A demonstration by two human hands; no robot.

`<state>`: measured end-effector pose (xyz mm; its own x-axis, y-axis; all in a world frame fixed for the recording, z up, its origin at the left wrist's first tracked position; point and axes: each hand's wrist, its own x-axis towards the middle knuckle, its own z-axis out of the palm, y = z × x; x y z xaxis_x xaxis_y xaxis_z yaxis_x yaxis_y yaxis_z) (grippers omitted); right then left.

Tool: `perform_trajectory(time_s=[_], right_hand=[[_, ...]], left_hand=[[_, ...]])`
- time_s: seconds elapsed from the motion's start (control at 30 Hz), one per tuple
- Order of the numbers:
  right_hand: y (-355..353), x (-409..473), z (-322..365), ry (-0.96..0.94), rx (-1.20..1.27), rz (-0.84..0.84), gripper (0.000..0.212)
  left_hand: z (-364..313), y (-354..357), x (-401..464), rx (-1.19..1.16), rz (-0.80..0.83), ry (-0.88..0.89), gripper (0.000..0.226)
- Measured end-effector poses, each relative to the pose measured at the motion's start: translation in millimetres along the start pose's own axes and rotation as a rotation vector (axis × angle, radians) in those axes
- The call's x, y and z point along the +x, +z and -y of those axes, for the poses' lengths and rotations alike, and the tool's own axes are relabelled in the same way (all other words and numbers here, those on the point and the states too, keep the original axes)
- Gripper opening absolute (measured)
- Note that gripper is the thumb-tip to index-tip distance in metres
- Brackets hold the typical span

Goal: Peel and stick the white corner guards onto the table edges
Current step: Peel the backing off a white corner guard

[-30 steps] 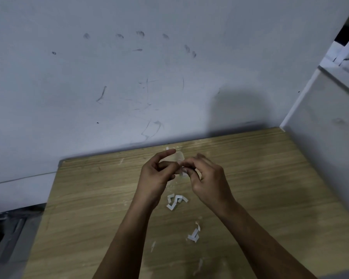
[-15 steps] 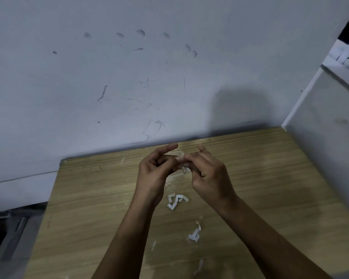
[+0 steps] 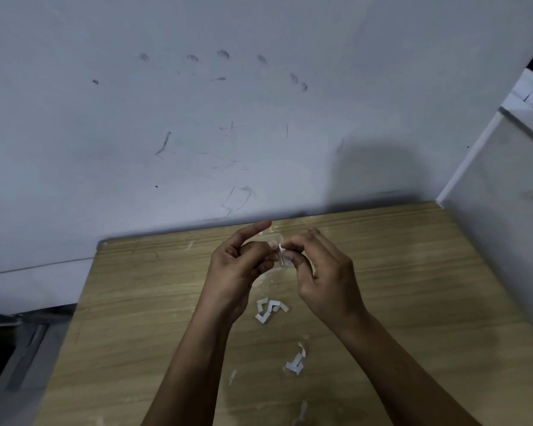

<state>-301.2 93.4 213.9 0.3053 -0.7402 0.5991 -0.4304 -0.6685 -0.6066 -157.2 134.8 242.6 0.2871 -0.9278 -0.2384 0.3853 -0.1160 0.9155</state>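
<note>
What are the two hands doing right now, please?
Left hand: pinching the small clear corner guard, index finger extended.
Right hand: pinching the same guard's white backing.

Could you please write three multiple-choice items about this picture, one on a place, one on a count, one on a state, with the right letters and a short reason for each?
1. Where do the loose white backing scraps lie?
A. on the wooden table top, below the hands
B. on the floor to the left
C. on the white cabinet at the right

2. How many hands touch the small corner guard?
A. none
B. one
C. two

3. In what state is the index finger of the left hand?
A. curled into the palm
B. stretched out, free of the guard
C. pressed flat on the table

Key: 1 A, the scraps rest on the table, near its middle. 2 C, the left hand and the right hand both pinch the guard above the table. 3 B, that finger points up and away while the other fingers hold the piece.
</note>
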Motion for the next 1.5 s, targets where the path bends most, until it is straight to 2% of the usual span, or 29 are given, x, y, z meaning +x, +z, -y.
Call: perform_trajectory(time_s=[0.1,0.23,0.53,0.77,0.87,1.0,1.5], right_hand=[[-1.9,-0.6,-0.9,-0.004,0.000,0.034,0.029],[-2.0,-0.6,-2.4,-0.024,-0.012,0.061,0.031],[-8.0,11.5,2.3,-0.125,-0.099,0.073,0.044],[-9.7,5.3,4.7,0.046,0.073,-0.040,0.019],[-11.8,6.5,5.0,0.038,0.077,0.003,0.017],[-13.2,6.6,-0.4,-0.031,0.043,0.073,0.031],[-12.6,19.6,0.8,-0.149,-0.063,0.033,0.032]], left_hand=[[-1.0,2.3,-2.8,0.119,-0.012,0.091,0.036],[-2.9,3.1,-7.1,0.219,-0.002,0.162,0.039],[-8.3,10.8,-1.6,0.080,-0.006,0.080,0.033],[-10.9,10.6,0.9,-0.141,0.064,-0.078,0.033],[-11.2,7.9,0.3,-0.124,0.063,-0.078,0.035],[-8.1,6.5,0.1,-0.072,0.025,-0.059,0.037],[-10.3,7.8,3.5,-0.112,0.004,-0.045,0.039]])
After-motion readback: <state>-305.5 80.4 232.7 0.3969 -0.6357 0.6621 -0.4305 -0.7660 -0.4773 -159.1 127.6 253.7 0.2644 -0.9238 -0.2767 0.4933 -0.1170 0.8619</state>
